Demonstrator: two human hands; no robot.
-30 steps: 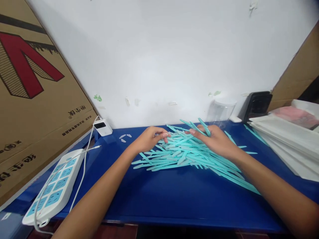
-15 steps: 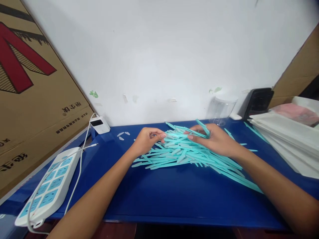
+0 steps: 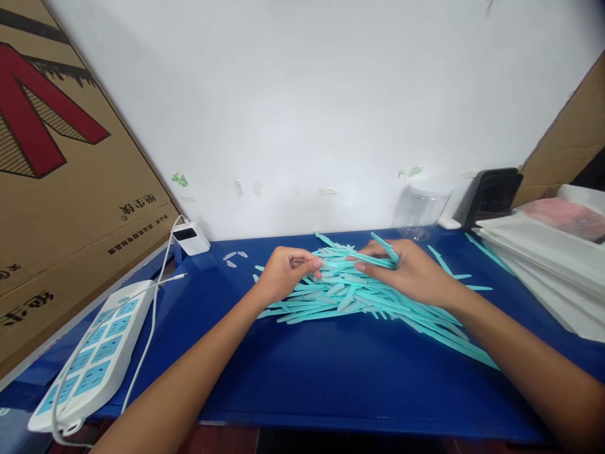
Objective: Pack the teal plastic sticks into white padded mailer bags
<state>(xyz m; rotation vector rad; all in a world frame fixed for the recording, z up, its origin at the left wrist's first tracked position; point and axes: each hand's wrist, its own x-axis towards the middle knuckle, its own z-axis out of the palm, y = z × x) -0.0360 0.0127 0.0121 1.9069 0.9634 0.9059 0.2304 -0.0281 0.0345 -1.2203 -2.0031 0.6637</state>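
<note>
A heap of turquoise eyebrow razors (image 3: 326,302), thin and with pale, translucent covers on many ends, spreads over the blue table. My right hand (image 3: 411,268) closes on eyebrow razors above the heap's right side; one sticks up past the fingers. At the heap's upper left, my left hand (image 3: 288,271) has thumb and finger pinched at the pale end of an eyebrow razor. That razor spans the gap between both hands. Fingertips partly hide what each pinch covers. Several small clear blade covers (image 3: 230,263) lie apart on the table, left of my left hand.
On the left are a white power strip (image 3: 99,353), a white device (image 3: 191,238) with a cable, and a large cardboard box (image 3: 75,208). A clear jar (image 3: 422,214), a black holder (image 3: 491,195) and stacked white sheets (image 3: 553,271) stand right. A white wall (image 3: 302,113) rises behind.
My left hand has shifted slightly right, bringing its pinch closer to my right hand. My right hand keeps its hold almost in place. The whole view has shifted a little.
</note>
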